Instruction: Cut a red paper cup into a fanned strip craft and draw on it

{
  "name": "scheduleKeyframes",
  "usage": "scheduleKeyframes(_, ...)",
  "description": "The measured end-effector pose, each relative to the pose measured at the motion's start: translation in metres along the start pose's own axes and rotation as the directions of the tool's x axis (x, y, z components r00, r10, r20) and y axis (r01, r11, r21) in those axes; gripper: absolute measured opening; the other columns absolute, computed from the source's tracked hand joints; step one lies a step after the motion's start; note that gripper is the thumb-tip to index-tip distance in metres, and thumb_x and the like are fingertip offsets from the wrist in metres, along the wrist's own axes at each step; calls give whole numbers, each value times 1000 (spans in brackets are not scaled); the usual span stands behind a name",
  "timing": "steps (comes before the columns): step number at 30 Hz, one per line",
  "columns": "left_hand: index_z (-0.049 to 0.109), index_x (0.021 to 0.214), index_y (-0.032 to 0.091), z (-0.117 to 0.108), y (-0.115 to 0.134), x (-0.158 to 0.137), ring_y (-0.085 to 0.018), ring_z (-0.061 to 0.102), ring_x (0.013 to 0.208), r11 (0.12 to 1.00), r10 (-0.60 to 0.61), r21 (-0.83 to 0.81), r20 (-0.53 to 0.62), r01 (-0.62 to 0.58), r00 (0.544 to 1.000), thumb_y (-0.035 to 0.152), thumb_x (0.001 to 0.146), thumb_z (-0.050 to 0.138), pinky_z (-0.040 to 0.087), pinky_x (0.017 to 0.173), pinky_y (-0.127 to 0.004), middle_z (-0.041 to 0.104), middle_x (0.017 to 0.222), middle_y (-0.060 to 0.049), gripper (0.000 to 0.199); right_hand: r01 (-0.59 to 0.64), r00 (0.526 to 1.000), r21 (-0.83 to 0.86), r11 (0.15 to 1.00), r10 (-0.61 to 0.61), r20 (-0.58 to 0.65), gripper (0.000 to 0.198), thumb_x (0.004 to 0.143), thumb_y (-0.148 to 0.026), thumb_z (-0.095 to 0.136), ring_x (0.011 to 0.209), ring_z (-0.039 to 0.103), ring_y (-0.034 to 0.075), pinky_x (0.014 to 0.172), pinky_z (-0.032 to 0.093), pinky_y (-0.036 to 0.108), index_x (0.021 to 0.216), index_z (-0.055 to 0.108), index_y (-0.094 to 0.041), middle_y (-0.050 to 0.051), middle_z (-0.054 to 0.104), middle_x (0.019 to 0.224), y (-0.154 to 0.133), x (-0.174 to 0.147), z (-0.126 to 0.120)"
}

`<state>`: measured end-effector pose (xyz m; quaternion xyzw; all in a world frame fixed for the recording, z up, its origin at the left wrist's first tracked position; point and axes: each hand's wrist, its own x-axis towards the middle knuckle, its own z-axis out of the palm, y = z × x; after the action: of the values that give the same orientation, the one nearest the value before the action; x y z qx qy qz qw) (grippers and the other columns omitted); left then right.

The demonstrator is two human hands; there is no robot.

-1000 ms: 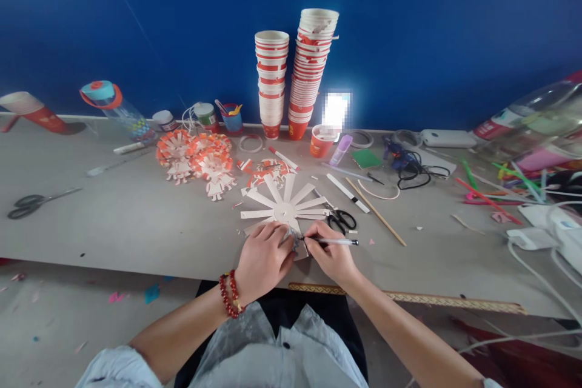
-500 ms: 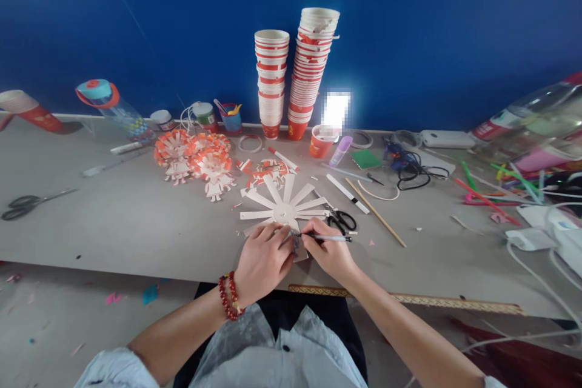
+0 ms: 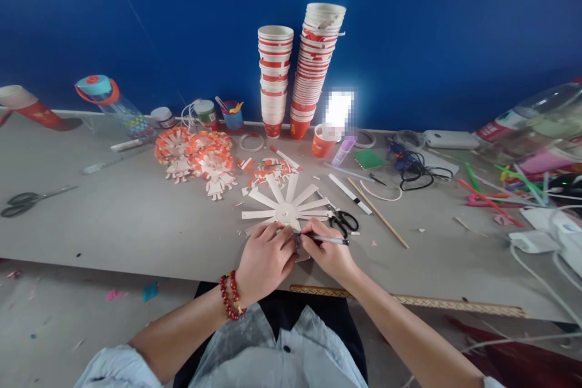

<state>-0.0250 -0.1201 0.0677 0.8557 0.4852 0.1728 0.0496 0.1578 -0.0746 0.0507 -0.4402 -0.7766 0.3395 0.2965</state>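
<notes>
My right hand (image 3: 330,250) grips a pen (image 3: 331,240), its tip close to the fingers of my left hand (image 3: 268,256). With its fingers bent and close together, my left hand presses a small piece of paper (image 3: 304,253) against the table; most of that piece is hidden beneath the hands. Just beyond my fingers lies a white paper cutout (image 3: 287,213) with strips fanning out from a round centre, a cup cut open and flattened. Black-handled scissors (image 3: 344,221) rest right of it, partly behind my right hand.
Two tall stacks of paper cups (image 3: 275,82) stand by the blue wall. Orange-and-white paper figures (image 3: 213,160) lie left of centre. A wooden stick (image 3: 378,213), coloured straws (image 3: 491,194) and a power strip (image 3: 552,233) are on the right, other scissors (image 3: 39,199) far left.
Both hands stay at the paper; the pen has shifted very slightly. The whole scene sits a little differently in view, as from a small head movement.
</notes>
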Motion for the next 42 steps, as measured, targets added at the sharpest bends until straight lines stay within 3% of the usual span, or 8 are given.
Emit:
scheduleKeyframes(23, 61, 111, 19, -1, 0, 0, -28, 49, 118, 1000, 5, -15, 40, -4, 999, 23, 88, 56, 40, 100, -45, 60, 123, -7, 23, 102, 994, -185, 977, -105, -5, 14, 90, -28, 47, 59, 55, 17, 57, 37, 24, 80, 55, -22, 0, 57, 63, -1, -5, 4)
scheduleKeyframes(42, 60, 111, 18, -2, -1, 0, -27, 47, 120, 1000, 4, 3, 68, -4, 998, 26, 88, 57, 38, 102, -44, 59, 125, -6, 25, 66, 997, -146, 987, -70, -23, 11, 81, -21, 45, 52, 51, 15, 53, 35, 22, 73, 52, -21, -2, 53, 57, -5, -7, 1)
